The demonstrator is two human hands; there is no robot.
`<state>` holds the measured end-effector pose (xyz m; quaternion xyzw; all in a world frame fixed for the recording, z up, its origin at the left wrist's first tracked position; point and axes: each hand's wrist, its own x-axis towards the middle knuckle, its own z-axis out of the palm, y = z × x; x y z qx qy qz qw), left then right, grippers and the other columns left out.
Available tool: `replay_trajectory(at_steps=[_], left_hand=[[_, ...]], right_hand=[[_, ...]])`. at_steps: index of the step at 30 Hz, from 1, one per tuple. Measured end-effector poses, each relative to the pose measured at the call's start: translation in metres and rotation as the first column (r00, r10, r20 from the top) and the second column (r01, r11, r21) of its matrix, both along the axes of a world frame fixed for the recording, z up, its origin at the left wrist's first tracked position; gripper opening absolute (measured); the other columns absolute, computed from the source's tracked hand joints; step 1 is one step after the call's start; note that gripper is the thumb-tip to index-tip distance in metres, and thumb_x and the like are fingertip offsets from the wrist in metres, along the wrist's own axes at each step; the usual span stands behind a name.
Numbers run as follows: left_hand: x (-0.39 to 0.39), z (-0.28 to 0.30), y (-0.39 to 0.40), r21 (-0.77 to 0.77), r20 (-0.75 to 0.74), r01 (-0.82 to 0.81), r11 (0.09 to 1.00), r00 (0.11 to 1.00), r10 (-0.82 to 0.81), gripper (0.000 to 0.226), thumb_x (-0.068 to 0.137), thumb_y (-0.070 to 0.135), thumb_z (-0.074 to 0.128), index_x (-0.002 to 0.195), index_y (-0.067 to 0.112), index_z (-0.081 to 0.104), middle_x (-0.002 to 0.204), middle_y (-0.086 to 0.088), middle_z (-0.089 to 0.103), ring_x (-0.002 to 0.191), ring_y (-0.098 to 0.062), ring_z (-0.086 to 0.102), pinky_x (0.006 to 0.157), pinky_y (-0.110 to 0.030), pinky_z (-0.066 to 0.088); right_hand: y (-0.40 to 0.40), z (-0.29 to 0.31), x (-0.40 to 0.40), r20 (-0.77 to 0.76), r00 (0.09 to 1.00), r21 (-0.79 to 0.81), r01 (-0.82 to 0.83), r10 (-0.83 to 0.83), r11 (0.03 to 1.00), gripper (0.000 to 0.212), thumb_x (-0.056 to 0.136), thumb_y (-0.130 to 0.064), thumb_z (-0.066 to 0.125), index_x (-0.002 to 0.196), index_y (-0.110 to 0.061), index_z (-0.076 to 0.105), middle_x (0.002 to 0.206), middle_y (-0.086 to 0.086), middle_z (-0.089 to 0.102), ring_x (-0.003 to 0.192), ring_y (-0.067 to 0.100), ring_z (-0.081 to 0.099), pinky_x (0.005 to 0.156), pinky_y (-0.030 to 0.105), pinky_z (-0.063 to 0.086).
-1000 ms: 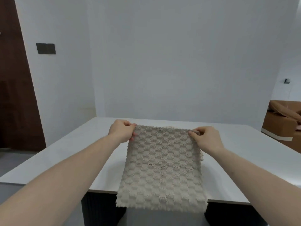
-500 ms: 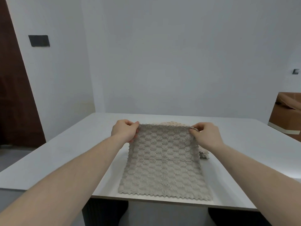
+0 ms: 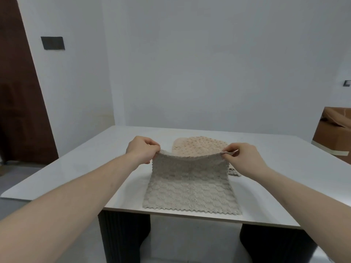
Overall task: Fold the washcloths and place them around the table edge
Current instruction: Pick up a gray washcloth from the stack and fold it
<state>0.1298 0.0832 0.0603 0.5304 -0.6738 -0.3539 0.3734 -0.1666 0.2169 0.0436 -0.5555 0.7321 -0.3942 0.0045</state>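
**— What just changed with the cloth you're holding?**

A moment ago the grey washcloth (image 3: pixel 190 186) hung from my hands with its lower edge draped over the front lip of the worktop (image 3: pixel 76 168). Now I've carried it forward and lowered it, so that zigzag lower edge lies flat on the worktop, just inside the front rim, and only the far half is still in the air.

**— And your hands, left to right?**

My left hand (image 3: pixel 141 151) pinches the far-left corner between thumb and fingers, the rest of the fist curled shut. My right hand (image 3: pixel 242 158) pinches the far-right corner the same way, thumb on top. The edge between them sags a little, so I'm not pulling it taut.

**— What else is on there?**

Behind the raised edge, now uncovered since I dropped my hands, lies a pinkish washcloth (image 3: pixel 201 149), flat near the middle. A sliver of another grey hem peeks out just under my right wrist; I can't tell if it's a separate cloth. Further right, off the worktop, stands a brown cardboard box (image 3: pixel 334 133).

**— So where does that leave the task?**

Early, I'd judge. The near half is anchored, which sets up the 1st fold: bring the 2 pinched corners toward me and lay them on the near corners. Nothing is folded or set along the edge yet, as far as I can see. The risk is the near hem sliding off the rim as I pull.
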Motion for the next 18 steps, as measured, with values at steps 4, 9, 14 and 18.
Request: replay_trajectory(at_steps=[4, 9, 14, 18], left_hand=[[0.016, -0.014, 0.017, -0.092, 0.162, 0.055, 0.994, 0.986, -0.040, 0.013, 0.083, 0.023, 0.066, 0.077, 0.029, 0.077, 0.075, 0.009, 0.076, 0.076, -0.013, 0.074, 0.068, -0.031, 0.060], [0.032, -0.036, 0.042, -0.220, 0.357, 0.136, 0.966, 0.933, -0.050, 0.013, 0.088, 0.033, 0.064, 0.082, 0.039, 0.073, 0.083, 0.017, 0.072, 0.078, -0.007, 0.069, 0.080, -0.032, 0.057], [0.041, -0.048, 0.060, -0.247, 0.423, 0.166, 0.955, 0.905, -0.048, 0.009, 0.088, 0.035, 0.066, 0.084, 0.039, 0.073, 0.079, 0.018, 0.070, 0.078, -0.003, 0.064, 0.074, -0.029, 0.053], [0.045, -0.056, 0.067, -0.224, 0.422, 0.157, 0.962, 0.905, -0.049, 0.005, 0.086, 0.038, 0.070, 0.081, 0.037, 0.072, 0.076, 0.017, 0.070, 0.075, -0.001, 0.064, 0.074, -0.029, 0.054]], right_hand=[[0.027, -0.004, 0.010, -0.061, 0.997, 0.022, -0.045, 0.046, 0.999, 0.009, 0.085, -0.031, 0.075, 0.078, -0.034, 0.072, 0.076, -0.013, 0.070, 0.069, 0.000, 0.064, 0.062, 0.020, 0.048], [0.051, -0.016, 0.018, -0.147, 0.986, 0.055, -0.076, 0.084, 0.996, 0.014, 0.083, -0.026, 0.077, 0.075, -0.036, 0.071, 0.080, -0.013, 0.065, 0.072, 0.005, 0.060, 0.067, 0.024, 0.049], [0.068, -0.030, 0.019, -0.157, 0.978, 0.098, -0.122, 0.136, 0.988, 0.018, 0.080, -0.023, 0.078, 0.072, -0.038, 0.070, 0.076, -0.016, 0.067, 0.069, 0.003, 0.060, 0.068, 0.027, 0.052], [0.079, -0.038, 0.023, -0.178, 0.969, 0.122, -0.153, 0.173, 0.981, 0.019, 0.077, -0.021, 0.076, 0.073, -0.038, 0.070, 0.077, -0.018, 0.067, 0.070, 0.005, 0.062, 0.069, 0.030, 0.054]])
